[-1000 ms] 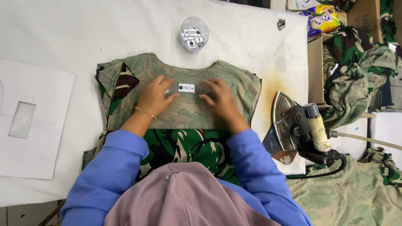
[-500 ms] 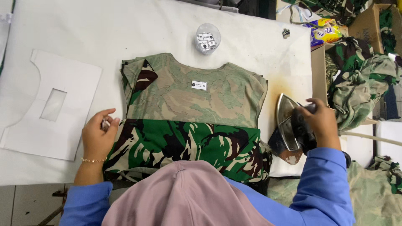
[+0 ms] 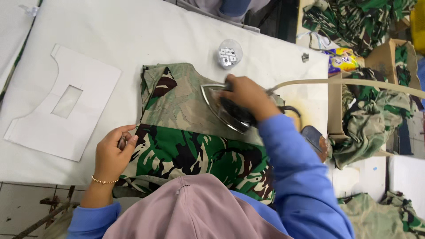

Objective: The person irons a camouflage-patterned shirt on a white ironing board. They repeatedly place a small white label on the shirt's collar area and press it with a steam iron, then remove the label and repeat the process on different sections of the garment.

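A camouflage garment (image 3: 186, 132) lies flat on the white padded table (image 3: 133, 31), its pale inside showing at the top and green outside at the bottom. My right hand (image 3: 245, 95) grips the handle of a steam iron (image 3: 226, 110), which rests on the pale upper part of the garment. My left hand (image 3: 113, 150) presses on the garment's left edge, fingers curled on the cloth. A pink head covering (image 3: 186, 208) hides the garment's near edge.
A white card template (image 3: 62, 106) with a rectangular cutout lies left of the garment. A small round clear container (image 3: 229, 53) sits above it. The iron's rest pad (image 3: 316, 139) is at the table's right edge. Boxes and heaps of camouflage cloth (image 3: 367, 115) stand to the right.
My right hand took the iron from its rest at the right and brought it left onto the garment. My left hand stayed at the garment's left edge.
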